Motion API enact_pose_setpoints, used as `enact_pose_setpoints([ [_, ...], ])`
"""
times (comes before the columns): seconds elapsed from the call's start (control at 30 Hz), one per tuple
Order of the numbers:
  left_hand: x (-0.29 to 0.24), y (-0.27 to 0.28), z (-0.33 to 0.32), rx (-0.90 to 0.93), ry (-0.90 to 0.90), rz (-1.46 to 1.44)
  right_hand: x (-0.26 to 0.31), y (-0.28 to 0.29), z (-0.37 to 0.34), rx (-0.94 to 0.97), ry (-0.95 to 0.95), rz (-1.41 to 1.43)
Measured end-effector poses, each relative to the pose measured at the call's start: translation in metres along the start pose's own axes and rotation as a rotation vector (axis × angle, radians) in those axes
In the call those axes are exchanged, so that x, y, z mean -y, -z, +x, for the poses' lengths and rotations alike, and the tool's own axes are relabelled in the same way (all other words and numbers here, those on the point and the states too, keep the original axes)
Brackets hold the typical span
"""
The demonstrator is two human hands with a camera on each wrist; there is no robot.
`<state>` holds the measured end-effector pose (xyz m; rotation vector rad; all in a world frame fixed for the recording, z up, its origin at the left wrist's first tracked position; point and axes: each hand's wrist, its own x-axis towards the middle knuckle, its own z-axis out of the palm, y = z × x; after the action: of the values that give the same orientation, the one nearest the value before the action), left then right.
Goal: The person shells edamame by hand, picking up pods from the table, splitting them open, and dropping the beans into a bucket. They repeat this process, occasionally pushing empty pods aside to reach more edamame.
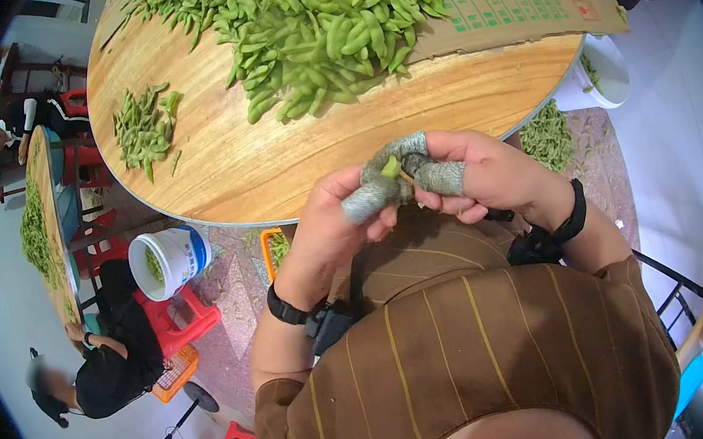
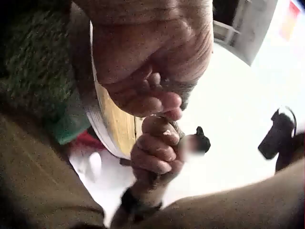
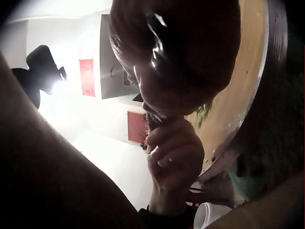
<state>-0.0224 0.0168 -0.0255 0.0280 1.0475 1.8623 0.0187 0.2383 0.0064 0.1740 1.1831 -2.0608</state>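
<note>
Pod [image 1: 391, 166] between grey-wrapped fingers [image 1: 371, 199]

Pale wall [image 1: 678, 151]; red stool [image 1: 197, 321]; mottled floor [image 1: 231, 339].

Pod heap [image 1: 325, 46] on cardboard [image 1: 519, 18] and table [image 1: 236, 176], smaller heap [image 1: 142, 130] left; left bucket [image 1: 174, 262], right bucket [image 1: 611, 76] flanking table

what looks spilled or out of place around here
A green heap by the white bucket at right seems to lie loose on the floor; it looks odd because the pods are piled up on the table.
</note>
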Motion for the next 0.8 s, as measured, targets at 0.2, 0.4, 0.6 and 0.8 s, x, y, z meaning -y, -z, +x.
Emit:
enact_pose_setpoints([
  [0.2, 0.009, -0.010, 0.006, -0.394, -0.878, 1.683, -0.003, -0.008, 0.001, -0.066, 0.059, -0.154],
  [0.4, 0.015, -0.007, 0.012, -0.463, -0.896, 1.688, -0.008, -0.015, 0.006, -0.207, 0.302, -0.473],
  [0.6, 0.003, -0.011, 0.001, -0.125, -0.001, 0.060, -0.010, 0.003, 0.003, -0.162, 0.140, -0.185],
  [0.8, 0.000, -0.020, 0.000, -0.193, -0.172, 0.820, -0.017, 0.011, 0.015, -0.379, 0.428, -0.858],
])
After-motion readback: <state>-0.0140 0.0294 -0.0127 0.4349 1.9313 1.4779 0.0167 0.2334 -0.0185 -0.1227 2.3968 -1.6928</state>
